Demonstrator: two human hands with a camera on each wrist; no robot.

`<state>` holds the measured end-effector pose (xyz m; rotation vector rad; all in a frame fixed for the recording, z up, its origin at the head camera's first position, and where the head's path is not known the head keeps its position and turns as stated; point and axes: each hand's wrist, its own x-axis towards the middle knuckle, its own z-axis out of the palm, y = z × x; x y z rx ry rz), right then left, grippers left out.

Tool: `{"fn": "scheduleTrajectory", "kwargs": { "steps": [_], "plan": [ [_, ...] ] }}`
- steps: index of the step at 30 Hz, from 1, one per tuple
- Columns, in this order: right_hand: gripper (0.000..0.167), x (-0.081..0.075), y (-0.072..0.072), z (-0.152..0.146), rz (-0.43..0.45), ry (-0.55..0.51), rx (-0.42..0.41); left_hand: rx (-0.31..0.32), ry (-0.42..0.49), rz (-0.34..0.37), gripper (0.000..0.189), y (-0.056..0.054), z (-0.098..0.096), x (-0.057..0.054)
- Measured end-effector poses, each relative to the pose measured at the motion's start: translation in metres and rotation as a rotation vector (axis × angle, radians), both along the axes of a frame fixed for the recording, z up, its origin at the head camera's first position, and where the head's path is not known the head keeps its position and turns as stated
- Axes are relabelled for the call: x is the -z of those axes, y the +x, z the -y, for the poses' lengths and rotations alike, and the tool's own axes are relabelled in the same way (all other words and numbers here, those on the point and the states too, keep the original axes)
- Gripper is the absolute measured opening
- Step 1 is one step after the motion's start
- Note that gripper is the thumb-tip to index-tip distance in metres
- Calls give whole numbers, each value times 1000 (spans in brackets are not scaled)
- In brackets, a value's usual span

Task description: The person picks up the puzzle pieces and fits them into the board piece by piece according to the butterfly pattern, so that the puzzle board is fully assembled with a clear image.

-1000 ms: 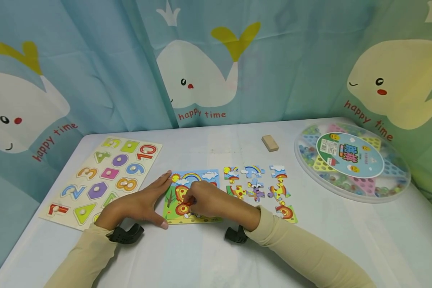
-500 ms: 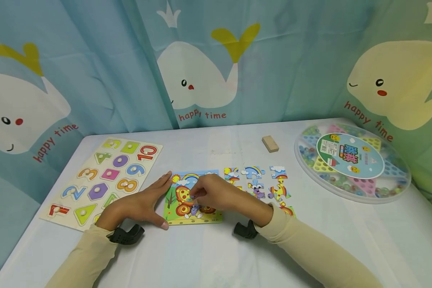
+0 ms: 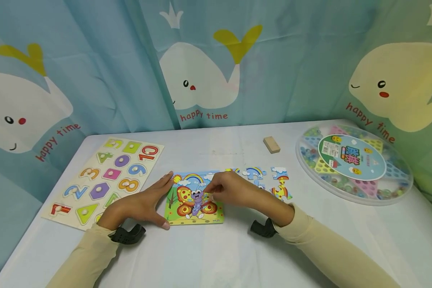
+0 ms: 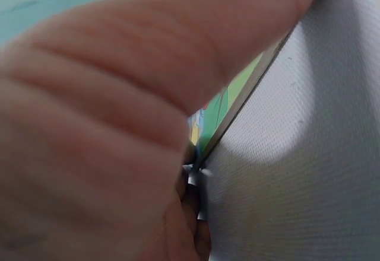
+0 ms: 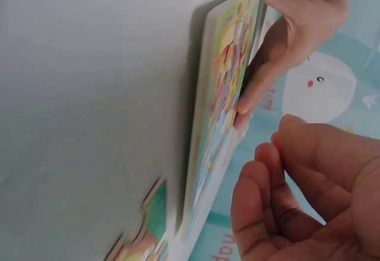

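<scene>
A picture puzzle board (image 3: pixel 194 221) with a butterfly in bright colours lies on the table in the head view. My left hand (image 3: pixel 142 206) rests along its left edge, fingers stretched to the far corner and thumb at the near corner. Over the board's right side is my right hand (image 3: pixel 235 190), thumb and fingers loosely curled. In the right wrist view nothing shows between the fingertips (image 5: pixel 291 121). Just right of the board lie loose jigsaw pieces, including a rainbow piece (image 3: pixel 253 173) and a yellow spotted piece (image 3: pixel 281 191). The right hand and forearm hide several others.
At the left lies a wooden number and shape board (image 3: pixel 109 159) with knobs. A small wooden block (image 3: pixel 271 144) sits toward the back. A round clear box of marbles (image 3: pixel 356 160) occupies the right. Behind the table hangs a whale-print curtain (image 3: pixel 291 80).
My right hand has moved right from the middle of the puzzle board, uncovering the purple butterfly body. Its forearm now covers more of the loose pieces. The left hand stays on the board's edge.
</scene>
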<state>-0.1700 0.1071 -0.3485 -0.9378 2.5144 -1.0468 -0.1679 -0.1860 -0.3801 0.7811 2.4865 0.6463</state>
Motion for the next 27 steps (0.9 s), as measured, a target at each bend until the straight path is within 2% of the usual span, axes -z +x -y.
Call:
{"fn": "scheduleTrajectory", "kwargs": {
  "steps": [11,27],
  "plan": [
    [16,3,5,-28,-23,-44,-19,5,16,4,126,4,3,-1],
    [19,0,12,-73,-89,-29,12,3,-3,1,126,0,-2,-2]
  ]
}}
